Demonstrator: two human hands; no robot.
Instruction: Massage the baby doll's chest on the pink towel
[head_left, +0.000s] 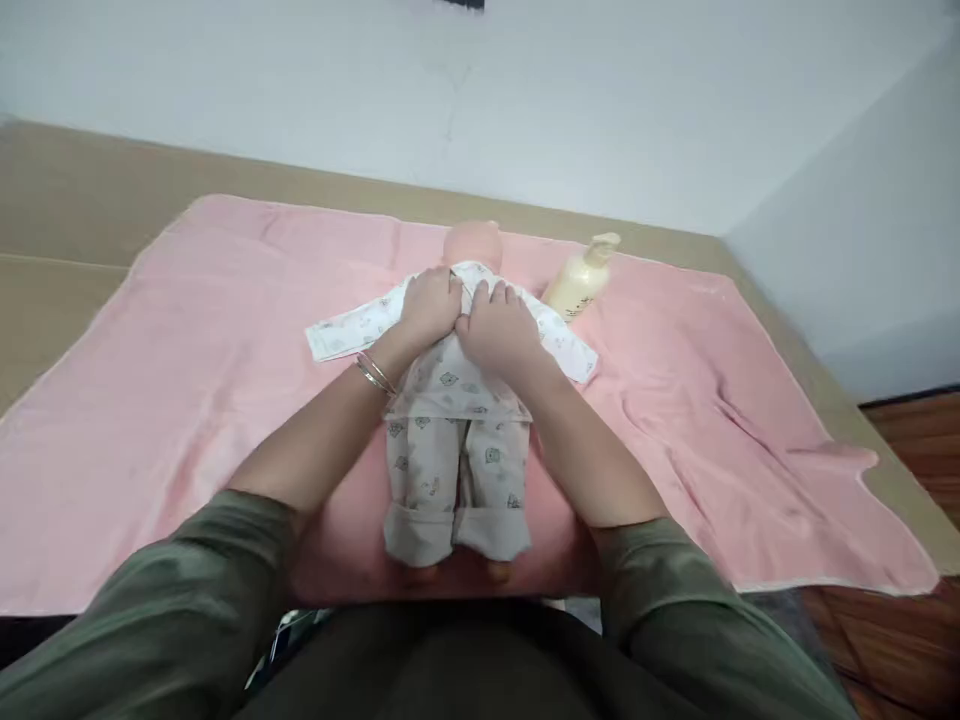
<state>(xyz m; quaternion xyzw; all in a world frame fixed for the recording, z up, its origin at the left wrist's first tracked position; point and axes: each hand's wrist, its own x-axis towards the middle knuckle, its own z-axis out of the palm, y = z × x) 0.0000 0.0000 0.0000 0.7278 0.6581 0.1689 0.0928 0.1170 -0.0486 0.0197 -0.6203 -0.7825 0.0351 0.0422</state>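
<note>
A doll (pixel 472 245) lies on a pink blanket (pixel 247 300), its head toward the wall and its feet toward me. It wears a white patterned top (pixel 450 385) with both sleeves spread out and white patterned trousers (pixel 491 465) with turned-up cuffs. My left hand (pixel 433 305) rests at the upper chest of the top, fingers curled together on the cloth near the collar; what they pinch, if anything, is hidden. Beside it, my right hand (pixel 499 328) lies flat on the chest with its fingers a little apart.
A cream pump bottle (pixel 577 285) lies tilted on the blanket, right of the doll's head and close to the right sleeve. The blanket covers a tan surface (pixel 67 195) that meets a white wall (pixel 300 90). Brown wooden flooring (pixel 926 440) shows at the right.
</note>
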